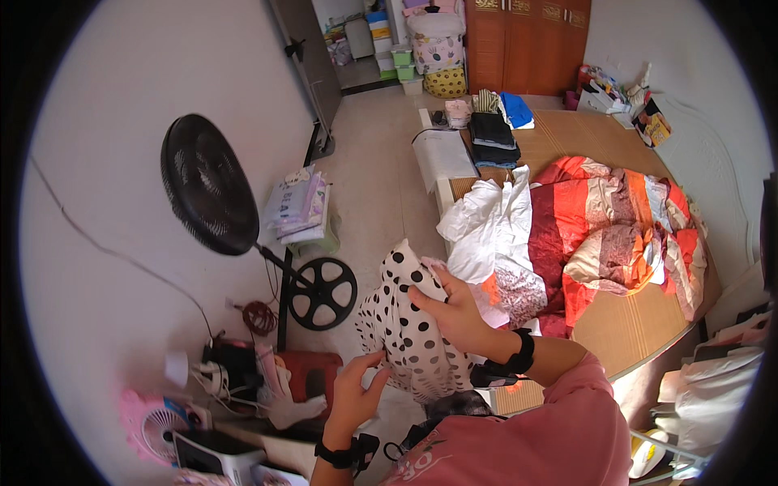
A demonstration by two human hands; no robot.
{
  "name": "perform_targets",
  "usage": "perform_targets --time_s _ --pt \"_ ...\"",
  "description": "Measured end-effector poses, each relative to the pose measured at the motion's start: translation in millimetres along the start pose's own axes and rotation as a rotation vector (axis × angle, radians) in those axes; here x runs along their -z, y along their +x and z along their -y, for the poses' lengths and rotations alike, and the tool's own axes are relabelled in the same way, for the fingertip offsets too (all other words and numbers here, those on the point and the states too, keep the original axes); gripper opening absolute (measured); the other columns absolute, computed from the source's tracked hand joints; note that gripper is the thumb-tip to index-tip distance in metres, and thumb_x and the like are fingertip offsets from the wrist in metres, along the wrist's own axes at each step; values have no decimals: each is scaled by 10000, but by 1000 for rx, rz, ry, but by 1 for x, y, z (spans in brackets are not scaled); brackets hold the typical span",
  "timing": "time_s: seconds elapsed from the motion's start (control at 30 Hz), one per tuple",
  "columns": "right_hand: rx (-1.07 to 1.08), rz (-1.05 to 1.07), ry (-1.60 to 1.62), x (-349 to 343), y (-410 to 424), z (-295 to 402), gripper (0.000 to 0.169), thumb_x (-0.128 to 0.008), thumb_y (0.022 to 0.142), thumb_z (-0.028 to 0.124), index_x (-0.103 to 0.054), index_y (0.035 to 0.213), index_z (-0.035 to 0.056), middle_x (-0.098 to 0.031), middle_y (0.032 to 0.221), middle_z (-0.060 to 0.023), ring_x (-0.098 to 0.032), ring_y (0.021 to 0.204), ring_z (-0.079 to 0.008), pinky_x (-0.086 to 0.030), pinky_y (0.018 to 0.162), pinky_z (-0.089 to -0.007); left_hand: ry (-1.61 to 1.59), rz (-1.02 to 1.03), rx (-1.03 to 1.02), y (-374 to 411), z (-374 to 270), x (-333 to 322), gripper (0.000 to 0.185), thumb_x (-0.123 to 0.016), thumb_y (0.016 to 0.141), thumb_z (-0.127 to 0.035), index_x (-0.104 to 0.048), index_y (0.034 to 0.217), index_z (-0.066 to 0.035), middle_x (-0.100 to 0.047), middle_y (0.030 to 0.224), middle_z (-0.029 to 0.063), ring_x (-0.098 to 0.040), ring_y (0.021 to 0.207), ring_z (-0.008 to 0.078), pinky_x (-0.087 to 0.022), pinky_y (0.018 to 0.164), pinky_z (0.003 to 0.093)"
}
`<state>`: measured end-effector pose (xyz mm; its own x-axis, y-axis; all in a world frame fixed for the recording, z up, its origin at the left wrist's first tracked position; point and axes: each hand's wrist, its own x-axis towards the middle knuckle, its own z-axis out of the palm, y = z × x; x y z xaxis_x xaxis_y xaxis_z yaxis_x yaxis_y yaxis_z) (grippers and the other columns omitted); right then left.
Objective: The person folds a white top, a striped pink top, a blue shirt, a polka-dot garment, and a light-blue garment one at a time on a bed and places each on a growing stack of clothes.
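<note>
A white cloth garment with black polka dots (419,328) hangs in loose folds in front of my body. My right hand (459,313) grips its upper part, with the thumb lying over the dotted fabric. A bit of pink cloth (433,263) shows at the top by those fingers. Lower and to the left, my left hand (355,392) has its thumb and index finger apart. Their tips are at the garment's left edge; whether they touch it is unclear. Both wrists wear black bands.
At right, a bed (632,337) holds a white garment (495,225), a striped red-orange quilt (608,212) and folded dark clothes (491,133). Leftward stand a black fan (206,182), a green stool (328,243) with packaged items, a red stool (313,370) and a pink fan (158,428).
</note>
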<state>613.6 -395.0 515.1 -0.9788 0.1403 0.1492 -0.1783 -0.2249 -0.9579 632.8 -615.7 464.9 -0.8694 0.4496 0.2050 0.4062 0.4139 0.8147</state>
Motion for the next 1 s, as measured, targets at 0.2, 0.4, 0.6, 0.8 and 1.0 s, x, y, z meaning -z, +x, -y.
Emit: perform_targets --time_s 0.2,0.4,0.6,0.8,1.0 --pt "-16 -23 40 30 129 -24 348 -651 860 67 -520 1173 -12 -567 1046 -23 -514 955 -65 -426 842 -228 -201 -11 127 192 66 21 113 -634 843 -43 -540 883 5 -664 912 121 -629 835 158 -480 763 281" --pt "82 -180 -226 54 221 -23 319 -683 819 26 -553 1109 -2 -641 985 -39 -558 896 -55 -454 792 -226 -340 54 -32 367 81 8 384 -605 819 21 -445 1165 -28 -611 909 97 -605 867 165 -470 782 288" --pt "108 -501 -167 68 312 -21 305 -679 810 -3 -578 1097 5 -595 898 -11 -536 830 -61 -441 738 -217 -488 401 -134 531 104 -25 310 -601 825 24 -521 1123 -6 -622 889 80 -620 784 154 -485 723 275" --pt "278 -693 -323 70 409 -14 326 -647 807 -48 -553 1116 0 -608 918 -17 -537 830 -65 -429 718 -219 -478 593 -362 670 116 -54 324 -615 802 14 -550 1117 -25 -622 1008 95 -619 900 197 -480 796 301" --pt "200 -862 -451 98 463 -27 216 -702 768 14 -537 907 25 -547 739 1 -464 645 -46 -379 553 -227 -352 970 -598 764 156 -92 453 -659 719 -14 -538 1155 -32 -564 1134 117 -551 1035 299 -437 883 347"
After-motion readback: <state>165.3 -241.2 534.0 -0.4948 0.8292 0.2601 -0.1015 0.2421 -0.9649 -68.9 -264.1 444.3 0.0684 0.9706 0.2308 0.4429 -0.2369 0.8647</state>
